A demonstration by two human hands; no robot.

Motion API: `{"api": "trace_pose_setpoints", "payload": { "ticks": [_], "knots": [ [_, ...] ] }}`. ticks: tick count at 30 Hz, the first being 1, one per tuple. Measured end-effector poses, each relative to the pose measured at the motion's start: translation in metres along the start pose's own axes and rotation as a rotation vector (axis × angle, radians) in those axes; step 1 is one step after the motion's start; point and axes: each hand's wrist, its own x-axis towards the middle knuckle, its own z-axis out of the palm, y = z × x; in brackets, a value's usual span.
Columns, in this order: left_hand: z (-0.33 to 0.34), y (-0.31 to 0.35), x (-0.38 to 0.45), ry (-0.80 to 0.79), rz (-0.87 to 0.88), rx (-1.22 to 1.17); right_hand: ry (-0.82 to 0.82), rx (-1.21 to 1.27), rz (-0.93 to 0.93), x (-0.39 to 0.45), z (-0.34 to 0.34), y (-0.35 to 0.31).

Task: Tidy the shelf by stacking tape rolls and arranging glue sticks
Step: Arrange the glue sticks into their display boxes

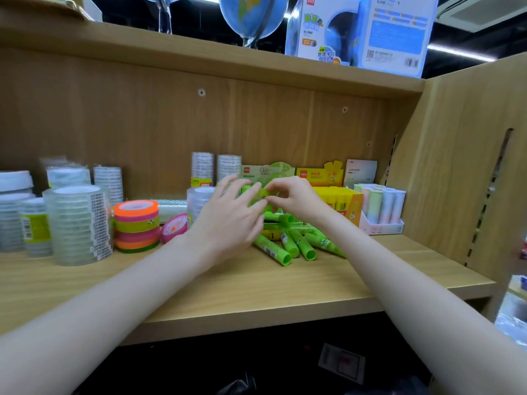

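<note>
We reach both hands to the middle of the shelf (256,283), where our left hand (228,220) and right hand (296,199) together pinch one green glue stick (258,192) above its open display box. More green glue sticks (288,243) lie loose toward the front edge. Clear tape rolls (77,223) and a stack of coloured tape rolls (137,225) stand toward the left end.

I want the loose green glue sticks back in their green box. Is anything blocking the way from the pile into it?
Mainly the hands themselves: the left hand and right hand, holding one green stick, cover the green box opening. The loose green glue sticks lie just in front; nothing else visibly intervenes.
</note>
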Motion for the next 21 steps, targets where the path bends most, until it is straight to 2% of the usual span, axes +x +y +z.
{"api": "trace_pose_setpoints", "payload": {
  "ticks": [3,5,8,10,12,14,19,21],
  "knots": [
    [-0.009,-0.014,-0.008,0.022,-0.041,0.013,0.085,0.057,0.094,0.010,0.009,-0.003],
    [-0.012,-0.024,-0.013,0.058,-0.132,-0.029,0.092,0.149,0.120,0.018,0.016,-0.008],
    [-0.012,-0.033,-0.019,0.044,-0.296,-0.219,0.009,0.196,0.113,0.027,0.029,-0.018],
    [-0.009,-0.036,-0.021,0.019,-0.360,-0.337,-0.111,0.263,0.113,0.031,0.037,-0.021],
    [-0.007,-0.037,-0.023,0.013,-0.358,-0.393,-0.214,0.287,0.139,0.031,0.042,-0.022],
    [-0.006,-0.038,-0.024,0.027,-0.339,-0.406,-0.247,0.260,0.177,0.028,0.042,-0.022],
    [-0.007,-0.035,-0.025,0.048,-0.343,-0.406,-0.188,0.190,0.182,0.015,0.020,-0.015],
    [-0.010,-0.033,-0.024,0.057,-0.309,-0.339,-0.111,0.051,0.176,0.008,0.007,-0.009]
  ]
}}
